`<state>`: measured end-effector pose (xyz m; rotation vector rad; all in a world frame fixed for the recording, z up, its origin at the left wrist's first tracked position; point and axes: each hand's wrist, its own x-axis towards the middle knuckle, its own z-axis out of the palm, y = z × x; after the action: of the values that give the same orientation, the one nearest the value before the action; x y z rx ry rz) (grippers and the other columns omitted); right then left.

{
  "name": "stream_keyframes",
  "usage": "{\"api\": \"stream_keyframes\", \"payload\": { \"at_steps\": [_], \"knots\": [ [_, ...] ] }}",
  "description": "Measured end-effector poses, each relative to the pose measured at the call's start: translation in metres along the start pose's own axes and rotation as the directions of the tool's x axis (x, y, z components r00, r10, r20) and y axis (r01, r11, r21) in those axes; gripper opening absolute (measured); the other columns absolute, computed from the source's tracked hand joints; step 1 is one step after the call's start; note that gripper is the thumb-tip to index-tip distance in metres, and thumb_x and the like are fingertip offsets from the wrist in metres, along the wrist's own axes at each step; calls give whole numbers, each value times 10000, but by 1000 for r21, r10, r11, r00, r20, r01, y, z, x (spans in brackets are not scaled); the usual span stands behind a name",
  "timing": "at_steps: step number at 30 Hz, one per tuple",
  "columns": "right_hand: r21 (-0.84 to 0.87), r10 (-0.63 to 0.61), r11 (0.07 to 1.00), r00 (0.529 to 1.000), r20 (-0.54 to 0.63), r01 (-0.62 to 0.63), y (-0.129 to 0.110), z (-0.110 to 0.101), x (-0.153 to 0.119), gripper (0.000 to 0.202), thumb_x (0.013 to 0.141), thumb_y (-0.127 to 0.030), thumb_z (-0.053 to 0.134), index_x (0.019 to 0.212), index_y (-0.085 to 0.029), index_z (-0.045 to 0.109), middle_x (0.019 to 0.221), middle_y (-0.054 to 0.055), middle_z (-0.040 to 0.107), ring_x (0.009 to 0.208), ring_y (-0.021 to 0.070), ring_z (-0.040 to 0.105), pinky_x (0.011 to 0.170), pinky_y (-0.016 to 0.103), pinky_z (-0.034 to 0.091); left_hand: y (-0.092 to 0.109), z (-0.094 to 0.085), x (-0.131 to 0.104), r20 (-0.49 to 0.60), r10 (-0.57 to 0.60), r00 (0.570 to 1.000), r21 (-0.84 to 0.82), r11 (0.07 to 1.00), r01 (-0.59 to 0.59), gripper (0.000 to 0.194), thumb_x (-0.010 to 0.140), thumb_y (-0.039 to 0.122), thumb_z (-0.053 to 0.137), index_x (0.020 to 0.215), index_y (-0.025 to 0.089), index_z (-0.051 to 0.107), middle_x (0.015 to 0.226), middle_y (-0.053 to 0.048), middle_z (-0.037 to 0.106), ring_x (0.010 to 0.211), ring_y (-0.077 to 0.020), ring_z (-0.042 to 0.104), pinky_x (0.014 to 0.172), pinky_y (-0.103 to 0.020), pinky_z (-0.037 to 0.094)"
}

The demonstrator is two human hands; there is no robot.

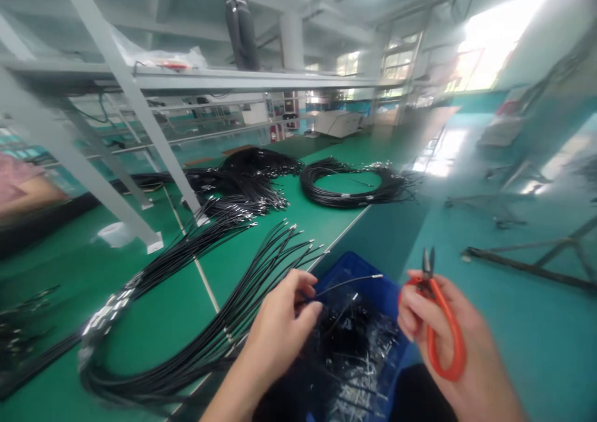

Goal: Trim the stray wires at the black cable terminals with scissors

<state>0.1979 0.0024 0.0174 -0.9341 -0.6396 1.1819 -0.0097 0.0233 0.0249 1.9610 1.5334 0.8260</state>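
The tabletop (172, 304) is solid green, crossed by a thin pale line and bordered by a pale edge. The cables (261, 285) are black with silver tips; a silvery-white band (107, 316) surrounds one bundle. The coil (336, 198) is black with small white marks. The cutters (450, 335) have orange-red handles and dark grey blades. The bin (357, 263) is blue. The frame (135, 114) is greyish white, the floor (527, 310) teal, the sleeve (16, 176) pink.

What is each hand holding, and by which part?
Right hand: red-handled cutters, by the handles. Left hand: thin black cable, short of its silvery end.
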Motion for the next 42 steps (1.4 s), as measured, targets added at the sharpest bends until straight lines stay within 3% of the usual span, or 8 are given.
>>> {"api": "stream_keyframes", "payload": {
  "at_steps": [4,9,13,16,18,31,37,42],
  "knots": [
    [40,18,999,1000,2,-18,2,4,-4,248,760,-214,684,963,-239,543,610,-49,526,507,101,455,455,191,368,45,19,-4,56,252,966,101,961,-257,257,795,209,579,1046,262,595,929,-31,627,684,-170,571,613,-252,419],
    [83,8,997,1000,-24,-6,5,-1,-11,233,780,-226,671,963,-235,527,629,-45,554,518,97,459,469,183,382,55,28,-11,-96,409,907,201,901,-385,174,825,145,519,824,220,676,748,-46,620,702,-186,544,641,-261,396],
    [51,30,998,999,31,-31,11,5,-21,334,744,-226,706,1006,-248,499,777,-28,627,555,100,527,519,204,439,43,25,-15,-42,191,981,-165,967,-196,117,800,201,581,741,202,682,642,-19,578,621,-160,504,579,-239,373],
    [58,33,998,997,68,-37,17,12,-26,356,727,-233,718,1006,-244,498,792,-20,647,559,111,559,527,221,454,33,31,-19,71,10,997,-487,873,26,135,758,254,637,658,170,670,609,2,533,549,-118,446,525,-216,333],
    [72,31,997,997,71,-36,19,16,-28,357,715,-237,728,997,-241,508,779,-23,650,550,108,565,525,220,454,29,37,-22,95,-35,995,-586,806,85,157,729,276,667,631,153,660,597,10,514,545,-105,421,529,-210,322],
    [48,64,997,998,11,-65,23,23,-27,354,665,-241,767,927,-210,531,676,-28,640,480,106,563,488,218,444,30,42,-29,65,-80,995,-535,839,103,149,719,237,662,604,143,656,608,-7,557,572,-121,463,540,-207,351],
    [156,281,944,956,84,-292,29,24,-28,336,688,-228,725,947,-190,514,676,-23,605,487,113,543,452,214,424,24,50,-32,176,-123,977,-731,648,213,224,746,355,644,715,156,548,613,8,557,483,-77,393,443,-173,293],
    [155,333,929,942,49,-336,34,36,-34,438,607,-249,802,925,-208,505,644,-38,599,504,120,559,474,217,445,31,50,-31,39,-122,992,-751,651,110,261,766,418,612,800,177,518,615,20,528,504,-98,461,462,-186,360]
  ]
}}
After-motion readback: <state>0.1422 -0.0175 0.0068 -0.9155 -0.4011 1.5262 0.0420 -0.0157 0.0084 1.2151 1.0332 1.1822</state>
